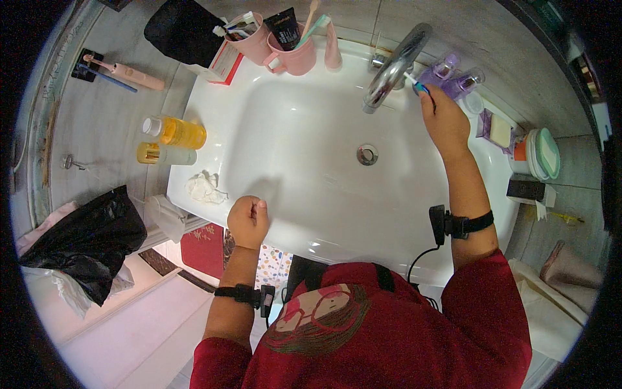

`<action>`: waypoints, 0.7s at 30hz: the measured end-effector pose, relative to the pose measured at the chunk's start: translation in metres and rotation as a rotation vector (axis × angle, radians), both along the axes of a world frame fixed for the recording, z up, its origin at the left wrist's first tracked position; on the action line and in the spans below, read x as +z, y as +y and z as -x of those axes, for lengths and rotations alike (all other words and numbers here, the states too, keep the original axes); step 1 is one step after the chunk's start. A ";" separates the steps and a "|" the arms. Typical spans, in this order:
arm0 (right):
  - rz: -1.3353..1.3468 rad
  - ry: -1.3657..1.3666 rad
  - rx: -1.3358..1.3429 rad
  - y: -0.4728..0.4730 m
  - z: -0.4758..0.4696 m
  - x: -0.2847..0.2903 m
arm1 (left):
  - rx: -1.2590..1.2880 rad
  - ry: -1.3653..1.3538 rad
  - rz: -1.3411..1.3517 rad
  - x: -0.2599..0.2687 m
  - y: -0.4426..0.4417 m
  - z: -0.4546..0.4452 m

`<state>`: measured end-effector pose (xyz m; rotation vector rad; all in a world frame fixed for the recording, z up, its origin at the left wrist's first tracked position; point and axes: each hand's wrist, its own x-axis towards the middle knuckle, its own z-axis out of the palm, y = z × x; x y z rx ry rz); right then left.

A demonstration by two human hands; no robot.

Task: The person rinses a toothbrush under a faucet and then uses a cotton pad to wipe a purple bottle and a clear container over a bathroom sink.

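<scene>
In my right hand point(444, 116) is a slim blue and white handle, likely a toothbrush point(419, 86), its pale end beside the chrome faucet point(396, 68). Two purple bottles point(452, 78) stand right behind that hand. My left hand point(249, 219) is curled into a loose fist over the near left rim of the white washbasin point(311, 146); nothing shows in it. Close to it, on the rim, lies a crumpled white tissue point(206, 187). Inside the basin the metal drain point(367, 154) is visible, and no water stream shows under the spout.
Pink cups point(293, 61) with toothbrushes and tubes stand at the back left, beside a pink tube point(333, 48). Yellow and clear bottles point(182, 133) are on the left rim. A soap bar point(500, 131), lidded tub point(547, 153) and black box point(526, 190) line the right.
</scene>
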<state>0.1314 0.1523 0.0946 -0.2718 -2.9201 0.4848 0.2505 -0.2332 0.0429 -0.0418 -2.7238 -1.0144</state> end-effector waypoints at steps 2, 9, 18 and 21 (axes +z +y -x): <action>0.022 0.013 -0.022 0.004 0.003 0.001 | -0.041 0.102 0.081 -0.003 -0.003 0.001; 0.081 -0.009 -0.026 0.015 -0.005 0.008 | -0.012 0.019 0.028 -0.005 -0.003 -0.001; 0.124 -0.081 -0.017 0.014 0.001 0.024 | 0.016 -0.079 0.030 0.003 -0.001 -0.003; 0.127 -0.151 -0.072 0.019 -0.021 0.025 | 0.023 -0.064 0.067 -0.001 -0.001 -0.003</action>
